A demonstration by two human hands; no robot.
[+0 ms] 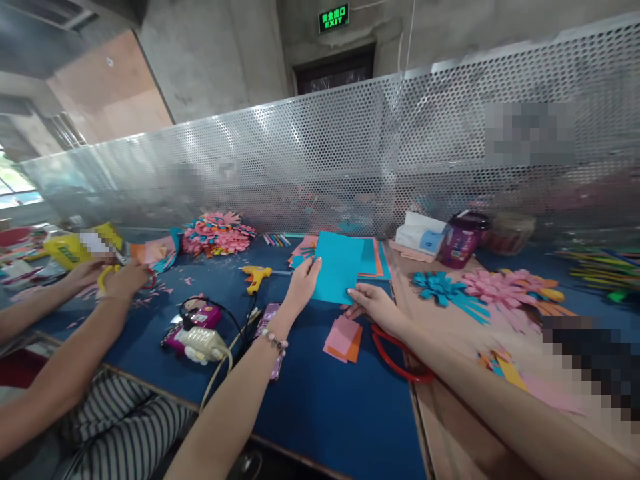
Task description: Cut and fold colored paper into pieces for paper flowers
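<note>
A sheet of bright blue paper (337, 267) is held up over the blue table. My left hand (302, 288) pinches its left edge, thumb on the front. At the lower right corner, my right hand (373, 305) has its fingers closed on the same sheet. Just below lie small pink and orange paper pieces (343, 339), stacked loosely. Red-handled scissors (395, 360) rest under my right forearm, their blades out of sight. Behind the sheet, a stack of coloured paper (373, 257) is partly covered.
A yellow glue gun (256, 277), a phone (270, 327) and a power strip (205, 340) with cords lie left. Paper flowers (490, 290), a tissue pack (423, 237) and a purple cup (464, 240) stand right. A co-worker's hands (125, 279) hold yellow-handled scissors at far left.
</note>
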